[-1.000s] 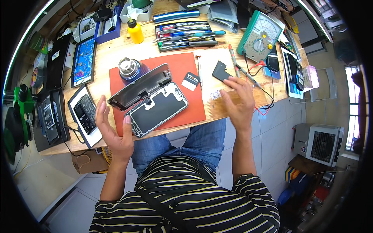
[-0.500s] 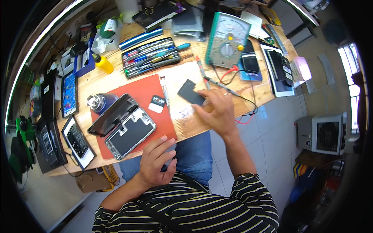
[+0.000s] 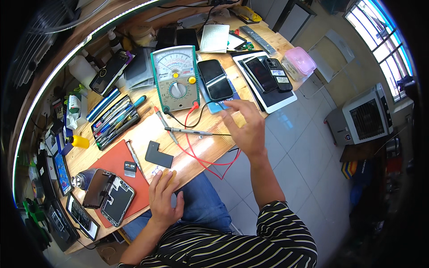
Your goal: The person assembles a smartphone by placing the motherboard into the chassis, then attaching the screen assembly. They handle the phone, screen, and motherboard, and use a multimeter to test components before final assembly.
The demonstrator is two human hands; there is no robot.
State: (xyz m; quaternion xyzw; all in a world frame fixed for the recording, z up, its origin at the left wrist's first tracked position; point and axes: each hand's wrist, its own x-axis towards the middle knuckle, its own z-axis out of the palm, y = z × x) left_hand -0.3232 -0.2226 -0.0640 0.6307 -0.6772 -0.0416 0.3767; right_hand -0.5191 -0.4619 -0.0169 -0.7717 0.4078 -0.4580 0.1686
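Note:
My left hand (image 3: 164,198) is open, its fingers stretched out at the table's front edge just below a dark L-shaped phone battery (image 3: 157,156), which lies flat. My right hand (image 3: 246,127) hovers at the right edge, thumb and forefinger curved but apart, beside the lower end of a black smartphone (image 3: 215,80) and a black test lead. Left of it lie two test probes, one grey-black (image 3: 192,131) and one with a red tip (image 3: 164,123). Their leads run to an analog multimeter (image 3: 177,78). An opened phone (image 3: 118,201) rests on an orange mat (image 3: 142,190).
A screwdriver case (image 3: 117,123), a yellow bottle (image 3: 79,142) and a metal-capped jar (image 3: 79,179) stand to the left. White tablet (image 3: 279,102) and phones lie right, near a pink box (image 3: 300,61). Red leads (image 3: 208,163) hang over the front edge.
My view has turned to the right. The right hand has left the battery on the table and moved toward the smartphone. The left hand stays outstretched, now closer to the battery.

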